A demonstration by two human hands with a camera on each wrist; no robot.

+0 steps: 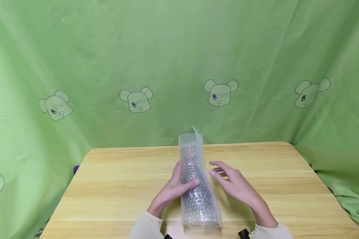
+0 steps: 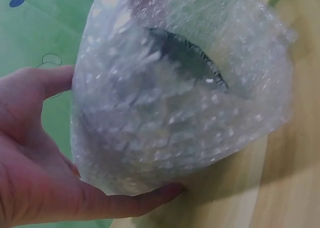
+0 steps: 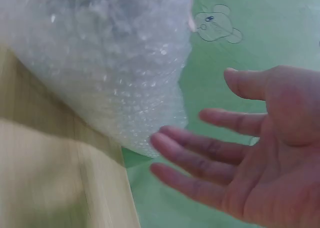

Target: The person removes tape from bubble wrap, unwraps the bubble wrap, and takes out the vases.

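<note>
A long bundle of clear bubble wrap (image 1: 198, 202) runs from near the person toward the table's back edge, with a loose flap sticking up at its far end. Something inside shows dimly; in the left wrist view a dark curved rim (image 2: 200, 55) appears within the wrap (image 2: 150, 123), but its kind is hidden. The left hand (image 1: 175, 186) grips the bundle from the left, thumb across the wrap and fingers along its side. To the right of it, the right hand (image 1: 234, 184) is held apart, its fingers loosely bent and holding nothing; the right wrist view shows its palm (image 3: 280, 173).
The bundle is over a light wooden table (image 1: 119, 182) with rounded back corners. Green cloth (image 1: 173, 49) printed with bear heads hangs behind and at both sides. A small dark purple thing (image 1: 76, 169) shows at the table's left edge.
</note>
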